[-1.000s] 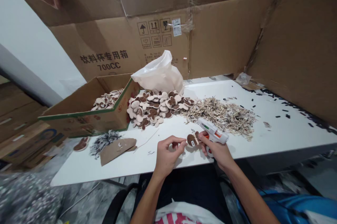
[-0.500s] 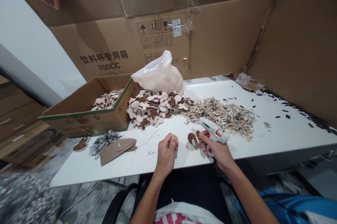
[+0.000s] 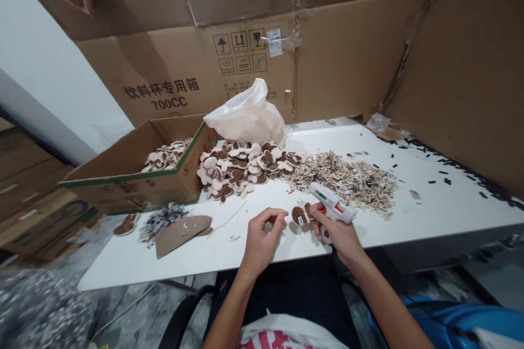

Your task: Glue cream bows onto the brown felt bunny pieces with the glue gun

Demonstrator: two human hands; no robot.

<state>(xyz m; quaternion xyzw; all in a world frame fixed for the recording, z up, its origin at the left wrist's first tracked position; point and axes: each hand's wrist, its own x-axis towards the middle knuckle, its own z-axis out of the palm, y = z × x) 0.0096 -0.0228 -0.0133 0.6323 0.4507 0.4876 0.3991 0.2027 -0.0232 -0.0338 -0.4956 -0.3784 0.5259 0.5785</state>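
My left hand [image 3: 262, 233] has unclenched, grip unclear, beside the brown piece [image 3: 297, 214]. My right hand [image 3: 336, 231] pinches that, clasping a glue gun [image 3: 332, 202].

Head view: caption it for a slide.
Right hand holding a glue gun and brown bunny piece, left hand nearby, heaped bunny pieces and pale strips beyond.

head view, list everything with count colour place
cardboard panels: several, brown, rear
table: one, white, centre
open box: one, brown, table's left
rabbit pieces: many, brown and cream, open box and heap
plastic bag: one, white, behind heap
strips: many, beige, right of heap
bits: many, black, right rear
strand tuft: one, black-grey, before open box
cardboard scrap: some, brown, by strand tuft
item: one, blue, lower right
glue gun: one, white, before strips
held rabbit piece: one, brown, front
right hand: one, holding both
left hand: one, front centre
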